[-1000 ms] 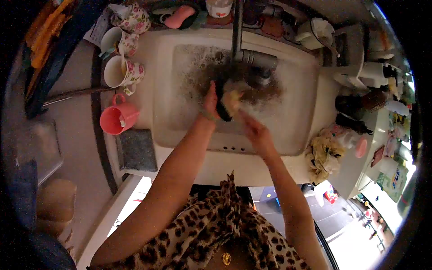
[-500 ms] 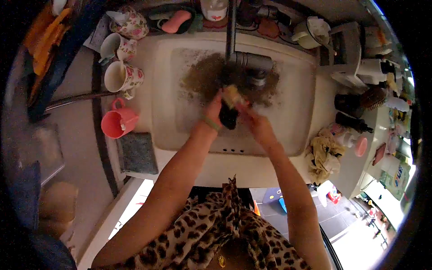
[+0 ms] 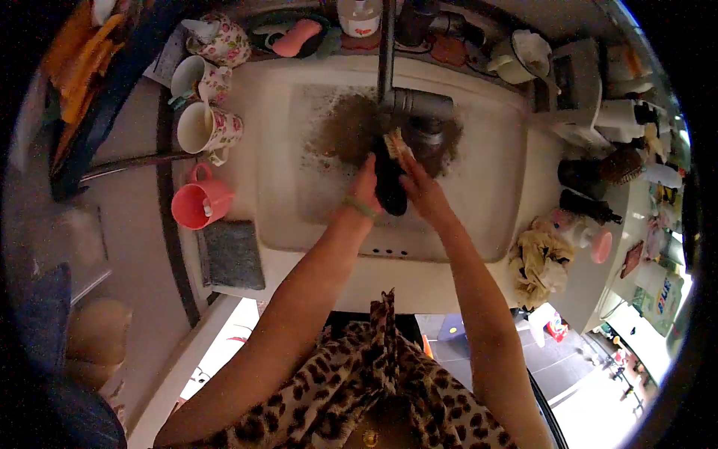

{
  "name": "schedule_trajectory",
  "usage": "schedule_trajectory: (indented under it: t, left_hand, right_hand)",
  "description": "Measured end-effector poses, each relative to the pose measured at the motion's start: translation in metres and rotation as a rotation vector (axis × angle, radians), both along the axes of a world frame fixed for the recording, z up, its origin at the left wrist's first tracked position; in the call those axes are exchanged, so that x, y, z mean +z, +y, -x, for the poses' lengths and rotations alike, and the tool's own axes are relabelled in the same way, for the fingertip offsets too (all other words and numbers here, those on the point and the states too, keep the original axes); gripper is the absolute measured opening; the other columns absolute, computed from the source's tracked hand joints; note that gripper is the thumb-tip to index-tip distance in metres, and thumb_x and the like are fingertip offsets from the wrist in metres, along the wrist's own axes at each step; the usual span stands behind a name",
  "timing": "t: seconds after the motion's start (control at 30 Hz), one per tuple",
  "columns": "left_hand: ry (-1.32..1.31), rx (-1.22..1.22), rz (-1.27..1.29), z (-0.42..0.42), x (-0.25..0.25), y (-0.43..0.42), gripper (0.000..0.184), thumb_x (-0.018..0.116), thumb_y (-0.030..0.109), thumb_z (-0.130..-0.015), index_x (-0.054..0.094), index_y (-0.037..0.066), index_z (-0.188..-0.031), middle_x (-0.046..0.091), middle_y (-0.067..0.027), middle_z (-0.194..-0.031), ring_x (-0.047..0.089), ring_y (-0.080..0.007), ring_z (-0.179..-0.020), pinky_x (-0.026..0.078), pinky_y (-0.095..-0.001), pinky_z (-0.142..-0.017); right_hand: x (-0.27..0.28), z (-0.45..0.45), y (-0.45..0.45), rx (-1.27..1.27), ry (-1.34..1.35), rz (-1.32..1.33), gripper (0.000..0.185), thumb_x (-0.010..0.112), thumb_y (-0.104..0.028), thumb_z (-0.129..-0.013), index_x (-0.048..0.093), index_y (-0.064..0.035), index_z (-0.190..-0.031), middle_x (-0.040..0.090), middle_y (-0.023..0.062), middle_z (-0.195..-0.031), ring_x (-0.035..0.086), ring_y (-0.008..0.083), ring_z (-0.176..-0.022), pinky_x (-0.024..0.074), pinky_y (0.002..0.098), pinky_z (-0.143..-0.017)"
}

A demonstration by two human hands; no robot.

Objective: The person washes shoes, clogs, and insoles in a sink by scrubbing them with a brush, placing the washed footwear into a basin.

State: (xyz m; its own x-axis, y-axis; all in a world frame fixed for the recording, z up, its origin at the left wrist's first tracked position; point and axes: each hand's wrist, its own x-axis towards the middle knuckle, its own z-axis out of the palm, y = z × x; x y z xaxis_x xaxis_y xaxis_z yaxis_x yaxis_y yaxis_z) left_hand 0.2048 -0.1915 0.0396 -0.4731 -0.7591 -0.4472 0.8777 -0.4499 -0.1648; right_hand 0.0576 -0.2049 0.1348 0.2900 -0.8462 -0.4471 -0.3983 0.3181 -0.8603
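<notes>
Over the white sink, my left hand is closed on a long black object, possibly a shoe. My right hand holds a brush with pale bristles against the upper part of the black object. The dark faucet reaches over the basin just above both hands. Murky brown water lies in the basin around the faucet's end. Much of the brush's handle is hidden by my right fingers.
Floral cups and a pink mug line the left rim, above a grey cloth. A pink soap bar sits behind the sink. At the right are a crumpled beige cloth and several bottles.
The black object has turned more upright and the brush has moved to its upper end. My right hand has come closer to my left hand. Foam on the water has thinned.
</notes>
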Motion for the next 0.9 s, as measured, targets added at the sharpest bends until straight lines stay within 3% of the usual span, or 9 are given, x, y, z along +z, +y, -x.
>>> schedule_trajectory:
  t: [0.07,0.27,0.33,0.4,0.47,0.53,0.6,0.77,0.9]
  left_hand:
    - [-0.115,-0.026,-0.057,0.009,0.024,-0.004,0.055,0.034,0.052,-0.096,0.048,0.009,-0.128,0.06,-0.0132,-0.112,0.06,-0.0299,-0.098,0.051,-0.0456,-0.086]
    - [-0.296,-0.034,-0.122,0.003,0.059,-0.019,0.059,0.037,0.055,-0.093,0.052,0.007,-0.125,0.061,-0.0138,-0.11,0.061,-0.0288,-0.095,0.052,-0.0434,-0.082]
    - [-0.257,-0.023,0.02,-0.005,0.057,-0.018,0.055,0.041,0.052,-0.093,0.056,0.006,-0.121,0.063,-0.012,-0.11,0.061,-0.0272,-0.095,0.052,-0.0401,-0.082]
    - [-0.812,-0.156,0.055,-0.009,0.065,-0.018,0.054,0.043,0.05,-0.093,0.057,0.006,-0.12,0.063,-0.0095,-0.11,0.061,-0.0255,-0.096,0.051,-0.0371,-0.083]
    - [-0.94,-0.177,0.041,-0.014,0.053,-0.017,0.053,0.044,0.049,-0.093,0.057,0.006,-0.12,0.064,-0.0072,-0.111,0.06,-0.0235,-0.097,0.05,-0.0346,-0.085]
    - [-0.639,-0.083,-0.017,-0.02,0.017,-0.019,0.052,0.044,0.048,-0.094,0.058,0.005,-0.119,0.063,-0.0051,-0.112,0.06,-0.0214,-0.098,0.049,-0.0325,-0.086]
    - [-0.799,-0.078,-0.066,-0.023,0.022,-0.016,0.052,0.044,0.049,-0.094,0.058,0.006,-0.12,0.063,-0.0046,-0.111,0.06,-0.0208,-0.098,0.049,-0.032,-0.087]
    - [-0.887,-0.172,-0.013,-0.028,0.058,-0.015,0.055,0.042,0.05,-0.094,0.058,0.005,-0.12,0.063,-0.0052,-0.111,0.059,-0.0202,-0.097,0.045,-0.0295,-0.091]
    - [-1.081,-0.22,0.059,-0.023,0.062,-0.013,0.057,0.042,0.052,-0.094,0.056,0.004,-0.122,0.063,-0.0058,-0.111,0.058,-0.0199,-0.098,0.043,-0.0293,-0.091]
  right_hand:
    - [-0.05,0.0,0.023,0.051,-0.069,0.361,0.05,0.051,-0.005,-0.092,0.037,-0.0058,-0.14,0.048,0.0124,-0.136,0.048,0.0185,-0.12,0.0361,0.0286,-0.1]
    - [0.014,-0.012,0.058,-0.058,-0.018,-0.027,0.052,0.051,-0.003,-0.092,0.036,-0.0064,-0.141,0.041,0.0122,-0.142,0.04,0.0175,-0.127,0.032,0.0281,-0.103]
    - [0.019,-0.005,0.06,0.036,-0.017,0.05,0.05,0.051,-0.005,-0.092,0.037,-0.0056,-0.14,0.046,0.0104,-0.138,0.046,0.0187,-0.122,0.0364,0.0295,-0.098]
    - [-0.002,0.015,0.05,-0.016,0.054,-0.006,0.046,0.052,-0.009,-0.093,0.041,-0.0056,-0.138,0.052,0.007,-0.132,0.053,0.0203,-0.112,0.0419,0.0322,-0.091]
    - [-0.022,0.026,0.011,-0.095,0.25,0.005,0.041,0.052,-0.015,-0.095,0.045,-0.0074,-0.134,0.06,0.0004,-0.118,0.057,0.0178,-0.093,0.0454,0.032,-0.077]
    - [-0.034,0.032,-0.011,-0.067,0.375,0.206,0.039,0.052,-0.02,-0.095,0.048,-0.0102,-0.133,0.063,-0.0026,-0.104,0.056,0.013,-0.077,0.0452,0.029,-0.066]
    - [-0.073,0.04,-0.01,-0.054,0.386,0.389,0.038,0.052,-0.024,-0.095,0.05,-0.0127,-0.132,0.064,-0.0001,-0.095,0.054,0.0104,-0.07,0.044,0.0271,-0.063]
    - [0.048,0.001,0.039,0.053,0.032,-0.048,0.039,0.051,-0.023,-0.095,0.05,-0.0115,-0.132,0.066,0.0076,-0.091,0.059,0.0133,-0.072,0.0469,0.0288,-0.066]
    - [-0.004,0.002,-0.007,0.085,0.313,0.033,0.039,0.052,-0.021,-0.095,0.05,-0.0092,-0.132,0.068,0.0055,-0.092,0.059,0.0125,-0.072,0.0474,0.0278,-0.067]
